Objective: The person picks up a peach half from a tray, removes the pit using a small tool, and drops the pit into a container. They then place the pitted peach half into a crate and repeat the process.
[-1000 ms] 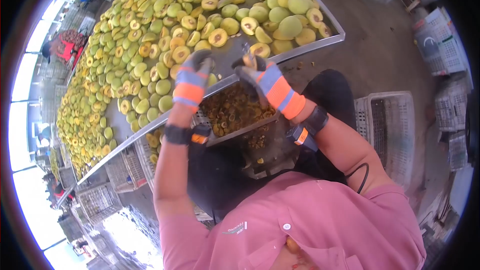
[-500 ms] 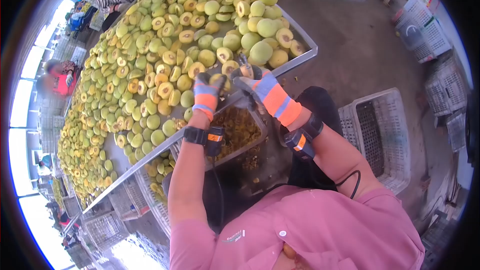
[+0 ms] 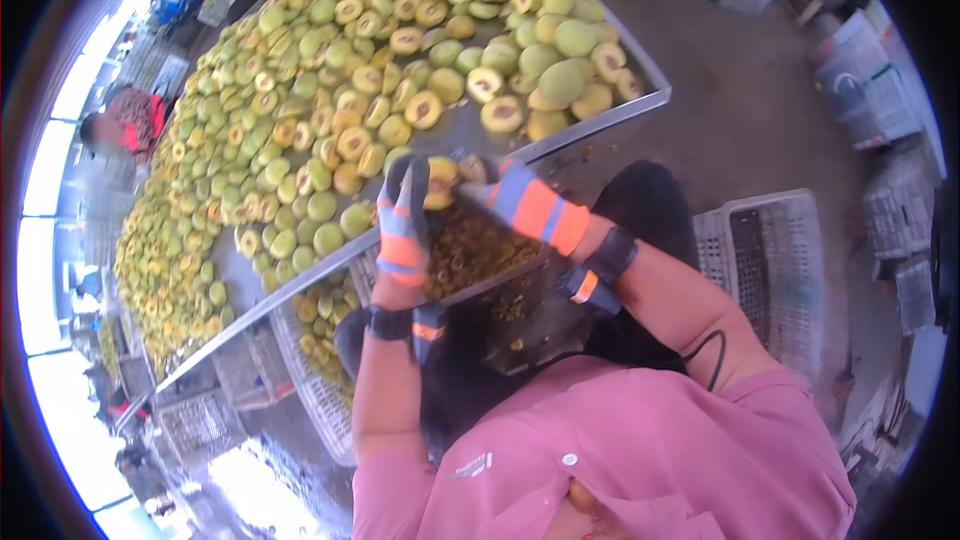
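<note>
My left hand (image 3: pixel 405 220), in a grey, orange and blue glove, grips a cut yellow-green stone fruit (image 3: pixel 440 183) at the near edge of the metal table (image 3: pixel 465 130). Close beside it, my right hand (image 3: pixel 520 202) wears a matching glove, its fingers curled and smeared by motion against the fruit. What sits inside those right fingers cannot be made out. Halved and whole stone fruit (image 3: pixel 350 140) cover much of the table, many halves showing a brown pit or hollow. Under my hands, a crate (image 3: pixel 497 287) holds brownish-yellow pits or scraps.
Below the table edge at left stands a crate (image 3: pixel 318 395) of green fruit. A white plastic crate (image 3: pixel 770 202) is by my right leg. More crates (image 3: pixel 895 200) line the right side. People (image 3: pixel 130 125) sit across the table at left.
The view has shifted, so the table appears further right. My hands have come off the fruit pile to the table edge above the scrap crate, the right one pressed toward the left.
</note>
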### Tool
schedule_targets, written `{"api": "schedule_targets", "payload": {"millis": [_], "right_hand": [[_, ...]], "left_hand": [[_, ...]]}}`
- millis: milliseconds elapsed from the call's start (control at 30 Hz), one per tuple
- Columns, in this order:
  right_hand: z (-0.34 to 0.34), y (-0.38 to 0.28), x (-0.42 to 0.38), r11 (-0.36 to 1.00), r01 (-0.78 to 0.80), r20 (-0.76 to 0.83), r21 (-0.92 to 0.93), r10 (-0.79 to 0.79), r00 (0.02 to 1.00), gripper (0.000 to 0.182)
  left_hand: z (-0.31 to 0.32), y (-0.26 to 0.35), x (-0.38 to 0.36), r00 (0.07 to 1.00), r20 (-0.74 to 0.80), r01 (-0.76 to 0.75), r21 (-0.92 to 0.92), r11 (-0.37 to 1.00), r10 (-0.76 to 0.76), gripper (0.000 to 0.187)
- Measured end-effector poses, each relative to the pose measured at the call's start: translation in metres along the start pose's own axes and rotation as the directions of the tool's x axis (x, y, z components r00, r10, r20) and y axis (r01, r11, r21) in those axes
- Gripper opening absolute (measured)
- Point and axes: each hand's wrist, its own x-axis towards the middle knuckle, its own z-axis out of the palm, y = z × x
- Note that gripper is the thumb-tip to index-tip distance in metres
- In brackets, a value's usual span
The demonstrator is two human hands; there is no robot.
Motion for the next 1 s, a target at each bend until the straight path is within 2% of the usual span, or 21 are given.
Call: {"api": "schedule_targets", "payload": {"millis": [33, 67, 100, 167, 233, 267, 300, 333, 400, 433, 500, 567, 600, 633, 733, 800, 833, 900, 967, 1000], "right_hand": [[0.001, -0.007, -0.002, 0.994, -0.002, 0.008, -0.107, 0.003, 1.000, 0.026], [0.001, -0.015, -0.003, 0.978, -0.004, 0.017, -0.208, 0.008, 1.000, 0.029], [-0.004, -0.029, -0.002, 0.931, -0.048, 0.016, -0.361, 0.057, 0.998, 0.033], [-0.008, -0.057, 0.002, 0.771, -0.135, -0.003, -0.623, 0.170, 0.985, 0.041], [-0.021, -0.025, 0.020, 0.841, -0.141, -0.075, -0.522, 0.119, 0.990, 0.044], [-0.026, -0.013, 0.028, 0.873, -0.136, -0.106, -0.469, 0.097, 0.990, 0.046], [-0.023, -0.012, 0.029, 0.858, -0.169, -0.153, -0.485, 0.107, 0.982, 0.040], [-0.017, -0.019, 0.027, 0.847, -0.094, -0.121, -0.524, 0.035, 0.992, 0.039], [-0.013, -0.032, 0.022, 0.803, 0.058, -0.051, -0.594, -0.110, 0.993, 0.038], [-0.016, -0.036, 0.029, 0.746, 0.092, -0.062, -0.659, -0.176, 0.982, 0.035], [-0.033, -0.068, 0.048, 0.918, 0.175, -0.169, -0.355, -0.247, 0.954, 0.031], [-0.073, -0.107, 0.074, 0.873, 0.188, -0.254, -0.450, -0.327, 0.910, 0.032], [-0.106, -0.116, 0.095, 0.683, 0.197, -0.232, -0.704, -0.483, 0.844, 0.033], [-0.137, -0.121, 0.117, 0.427, 0.167, -0.152, -0.889, -0.616, 0.773, 0.034], [-0.198, -0.107, 0.169, 0.338, -0.051, -0.227, -0.940, -0.506, 0.832, 0.039], [-0.207, -0.069, 0.197, 0.329, -0.059, -0.234, -0.943, -0.523, 0.820, 0.039], [-0.197, -0.063, 0.203, 0.328, -0.064, -0.238, -0.943, -0.526, 0.816, 0.039], [-0.164, -0.045, 0.204, 0.117, 0.119, 0.041, -0.986, -0.522, 0.852, 0.036], [-0.122, -0.045, 0.197, 0.182, 0.068, -0.012, -0.981, -0.405, 0.914, 0.034], [-0.101, -0.047, 0.189, 0.106, 0.076, 0.035, -0.992, -0.342, 0.939, 0.033]], "left_hand": [[-0.009, -0.004, 0.004, 0.983, 0.110, -0.170, 0.212, 0.963, 0.149, 0.028], [-0.012, -0.014, 0.008, 0.880, 0.274, -0.475, 0.529, 0.704, 0.388, 0.028], [-0.009, -0.006, 0.008, 0.907, 0.255, -0.421, 0.558, 0.715, 0.335, 0.038], [-0.004, -0.012, 0.008, 0.990, 0.073, -0.135, 0.250, 0.959, 0.120, 0.044], [-0.005, 0.003, 0.007, 0.975, 0.152, -0.217, 0.534, 0.817, 0.160, 0.032], [-0.005, 0.001, 0.006, 0.999, 0.050, -0.012, 0.223, 0.975, 0.001, 0.029], [-0.006, -0.004, 0.005, 0.984, 0.004, 0.177, -0.130, 0.976, -0.178, 0.026], [-0.010, -0.011, 0.006, 0.938, 0.022, 0.315, -0.468, 0.826, -0.345, 0.025], [-0.023, -0.032, 0.004, 0.996, -0.056, 0.058, -0.156, 0.986, -0.067, 0.031], [-0.029, -0.025, 0.006, 0.980, -0.041, 0.171, -0.303, 0.938, -0.193, 0.033], [-0.036, -0.007, 0.003, 0.881, 0.030, 0.381, -0.637, 0.670, -0.473, 0.036], [-0.038, 0.002, 0.000, 0.881, -0.013, 0.361, -0.630, 0.688, -0.474, 0.036], [-0.037, 0.006, -0.001, 0.881, -0.033, 0.349, -0.627, 0.696, -0.472, 0.036], [-0.036, 0.014, -0.002, 0.897, -0.032, 0.333, -0.605, 0.723, -0.440, 0.031], [-0.036, 0.008, -0.005, 0.889, 0.019, 0.402, -0.512, 0.759, -0.457, 0.031], [-0.037, 0.004, -0.001, 0.901, 0.009, 0.378, -0.507, 0.775, -0.434, 0.031], [-0.036, 0.007, -0.001, 0.898, 0.013, 0.390, -0.486, 0.782, -0.440, 0.031], [-0.035, 0.012, -0.002, 0.884, 0.024, 0.424, -0.465, 0.778, -0.467, 0.030], [-0.033, 0.017, 0.001, 0.862, 0.054, 0.470, -0.456, 0.756, -0.503, 0.028], [-0.030, 0.013, 0.004, 0.884, 0.031, 0.431, -0.442, 0.787, -0.467, 0.028]]}}
